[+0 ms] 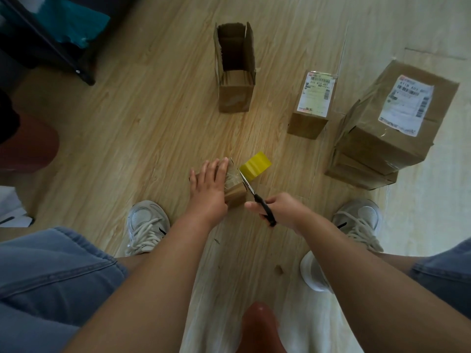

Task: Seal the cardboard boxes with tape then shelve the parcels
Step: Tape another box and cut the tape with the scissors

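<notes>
Centre frame: the left hand (210,184) presses flat, fingers straight, on a small cardboard box (235,193). The right hand (283,208) grips black scissors (258,197), blades touching the box beside a yellow tape roll (256,165).

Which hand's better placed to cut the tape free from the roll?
Right. The right hand grips the scissors, blades at the tape between the small cardboard box and yellow tape roll; the left hand lies flat on the box.

light: soft, moderate, floor (153,123) palest right of right hand (281,208) fingers (252,206) | glare: floor sheen just beyond left hand (209,186) fingers (216,167) | shadows: faint | focus: slight softness overall | edges: wide-angle bowing, upper-left corner dark
</notes>
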Tool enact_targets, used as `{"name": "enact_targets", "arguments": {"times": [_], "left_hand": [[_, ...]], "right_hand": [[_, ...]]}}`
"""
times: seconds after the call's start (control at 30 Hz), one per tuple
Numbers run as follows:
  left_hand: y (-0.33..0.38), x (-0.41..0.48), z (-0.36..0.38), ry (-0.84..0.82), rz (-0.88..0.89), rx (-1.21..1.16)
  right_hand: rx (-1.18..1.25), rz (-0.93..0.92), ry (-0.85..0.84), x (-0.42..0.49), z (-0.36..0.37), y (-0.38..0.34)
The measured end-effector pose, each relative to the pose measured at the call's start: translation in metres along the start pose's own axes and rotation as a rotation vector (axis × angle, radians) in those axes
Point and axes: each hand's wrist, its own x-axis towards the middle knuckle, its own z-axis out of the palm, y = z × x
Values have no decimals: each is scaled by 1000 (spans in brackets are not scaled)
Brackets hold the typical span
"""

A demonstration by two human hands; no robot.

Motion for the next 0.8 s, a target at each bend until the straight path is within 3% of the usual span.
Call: {"name": "enact_targets", "arguments": {"times": [0.33, 0.6, 0.8], "left_hand": [[0, 0, 2, 17, -2, -1], [-1, -2, 4, 34, 12, -17], [-2, -1, 4, 37, 11, -14]], "right_hand": [[271, 22, -60, -3, -2, -5], [185, 74, 90, -4, -2, -10], [124, 96, 62, -6, -12, -11]]}}
